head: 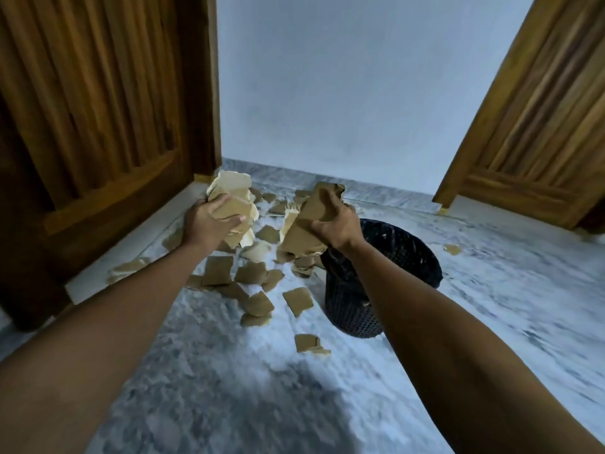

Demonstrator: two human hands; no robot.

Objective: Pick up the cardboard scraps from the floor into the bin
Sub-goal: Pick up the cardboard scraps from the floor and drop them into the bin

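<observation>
Cardboard bundles [234,204] clutched in left hand [206,221] and right hand [334,221], raised near bin [409,257] for dumping; scraps [255,303] left on floor [229,388].

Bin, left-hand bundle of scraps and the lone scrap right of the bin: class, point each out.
bin [409,257]: head view, far inner mesh wall.
left-hand bundle of scraps [234,191]: head view, pale top pieces above the fingers.
lone scrap [452,249]: head view, its middle, on the floor.
</observation>
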